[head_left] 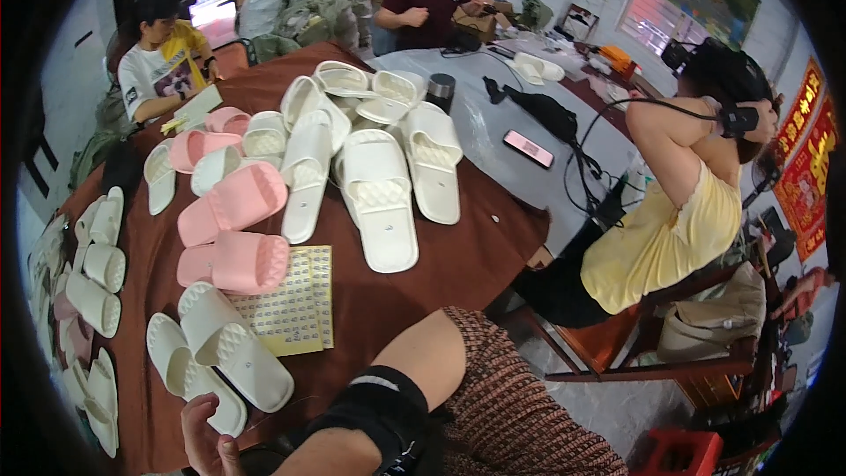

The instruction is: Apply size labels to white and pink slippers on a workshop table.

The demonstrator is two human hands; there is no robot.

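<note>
At the lower left edge shows my left hand, its fingers curved and the thumb apart, with nothing visible between them. Just above it lies a pair of white slippers, the nearest things to the hand; the fingertips overlap one sole's end in the picture. Behind these are pink slippers beside yellowish sticker sheets. More white slippers are heaped on the brown cloth. A bare arm with a black band crosses the lower middle; my right hand does not show.
White slippers line the left side. A dark cup, phone and cables are on the grey tabletop. A person in yellow sits at right; two others are across the table. A red stool stands lower right.
</note>
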